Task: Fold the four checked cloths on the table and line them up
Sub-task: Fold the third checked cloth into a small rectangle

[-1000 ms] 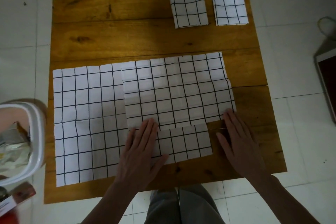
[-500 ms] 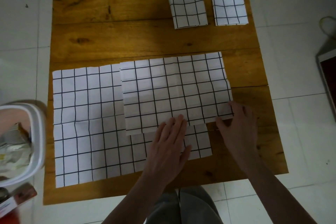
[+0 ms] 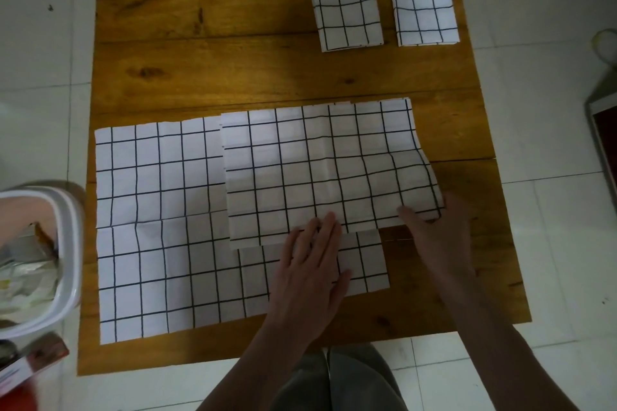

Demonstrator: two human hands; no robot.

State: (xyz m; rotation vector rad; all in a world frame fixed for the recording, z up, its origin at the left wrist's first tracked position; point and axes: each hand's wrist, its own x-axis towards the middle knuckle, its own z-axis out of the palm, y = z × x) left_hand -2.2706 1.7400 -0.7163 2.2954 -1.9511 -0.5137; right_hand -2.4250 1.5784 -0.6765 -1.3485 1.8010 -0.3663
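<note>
Wooden table, brown planks, standing on a pale tiled floor. Item: two folded checked cloths, white with a black grid, at the far right edge, the left folded cloth just beside the right folded cloth, not touching. Item: large open cloth, spread flat across the near left of the table. Item: half-folded cloth, lying partly over the large one, its right part on bare wood. Left hand, fingers straight and flat, presses on the near edge of the half-folded cloth where it overlaps the lower one. Right hand pinches the near right corner of the half-folded cloth, thumb on top, the corner slightly lifted and rippled. Surroundings: white plastic tub at the left table edge, holding what may be crumpled wrappers; a printed box below it, lettering too blurred to read; a dark-panelled object on the floor at right. Grey trousers show below the table.
</note>
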